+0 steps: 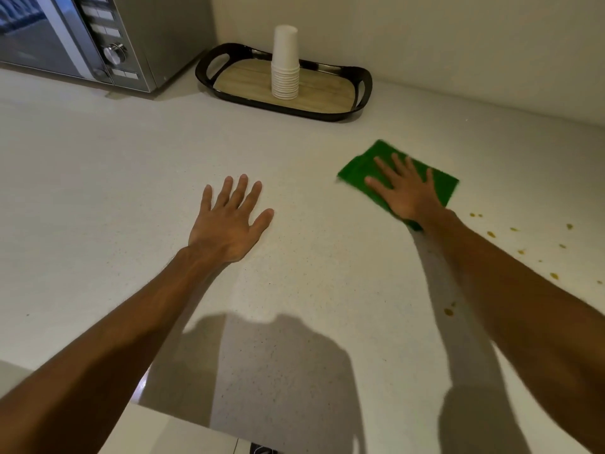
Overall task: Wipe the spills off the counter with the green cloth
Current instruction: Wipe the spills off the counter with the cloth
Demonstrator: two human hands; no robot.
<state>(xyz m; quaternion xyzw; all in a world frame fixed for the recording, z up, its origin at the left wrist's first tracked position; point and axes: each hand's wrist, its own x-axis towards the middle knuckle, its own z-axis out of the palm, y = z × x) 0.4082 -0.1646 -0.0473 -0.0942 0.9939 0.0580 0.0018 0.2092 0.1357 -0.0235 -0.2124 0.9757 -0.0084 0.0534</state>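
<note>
The green cloth (360,167) lies flat on the pale counter (131,178) at centre right. My right hand (404,188) presses down on it with fingers spread, palm covering the cloth's near half. Several small yellow-brown spill drops (491,234) dot the counter to the right of the cloth and my right forearm, apart from the cloth. My left hand (229,217) rests flat on the bare counter, fingers apart, holding nothing, well left of the cloth.
A black tray (365,86) with a wooden base holds a stack of white paper cups (285,63) against the back wall. A silver microwave (108,44) stands at the back left. The counter's front edge runs along the bottom left.
</note>
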